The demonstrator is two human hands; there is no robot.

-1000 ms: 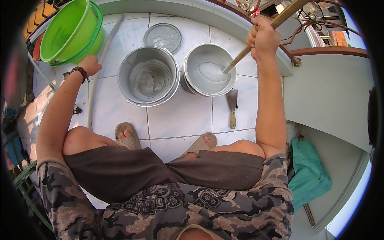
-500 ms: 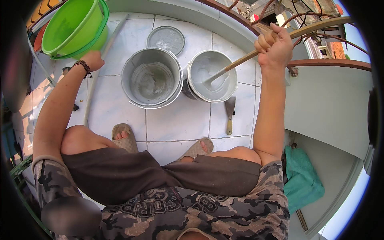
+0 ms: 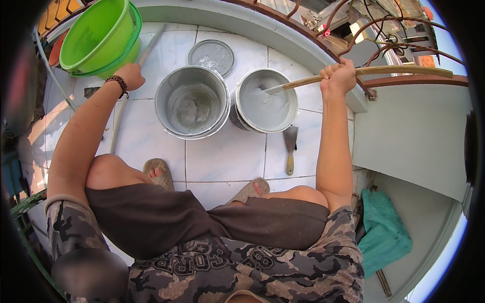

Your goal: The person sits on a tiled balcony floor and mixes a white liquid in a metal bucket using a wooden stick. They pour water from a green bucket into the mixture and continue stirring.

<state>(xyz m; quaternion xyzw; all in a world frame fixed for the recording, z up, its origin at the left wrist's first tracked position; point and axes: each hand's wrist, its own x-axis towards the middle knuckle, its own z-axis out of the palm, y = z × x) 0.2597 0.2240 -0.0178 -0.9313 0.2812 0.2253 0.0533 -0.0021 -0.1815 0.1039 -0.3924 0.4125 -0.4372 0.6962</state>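
My right hand (image 3: pixel 339 76) is closed around a long wooden stick (image 3: pixel 404 70), raised at the right. Its pale, coated end dips into grey paste in the right-hand bucket (image 3: pixel 240 112). A larger grey bucket (image 3: pixel 160 113) stands left of it, with paste smeared on its walls and bottom. My left hand (image 3: pixel 132 77) is closed over a long pale pole (image 3: pixel 117 126) on the floor, near a green basin (image 3: pixel 83 55). Its fingers are mostly hidden, so I cannot make out what is in them. A putty knife (image 3: pixel 290 149) lies just below the right-hand bucket.
Behind the buckets lies a paste-smeared round lid (image 3: pixel 211 56). A low wall (image 3: pixel 242 17) with a rusty metal railing (image 3: pixel 298 38) curves around the white tiled floor (image 3: pixel 222 161). Green cloth (image 3: pixel 384 227) hangs at the lower right. My sandalled feet are close to the buckets.
My right hand has come down slightly, and the stick lies flatter, its dipped end shifted within the paste. My left hand has moved a little to the right, over the pole.
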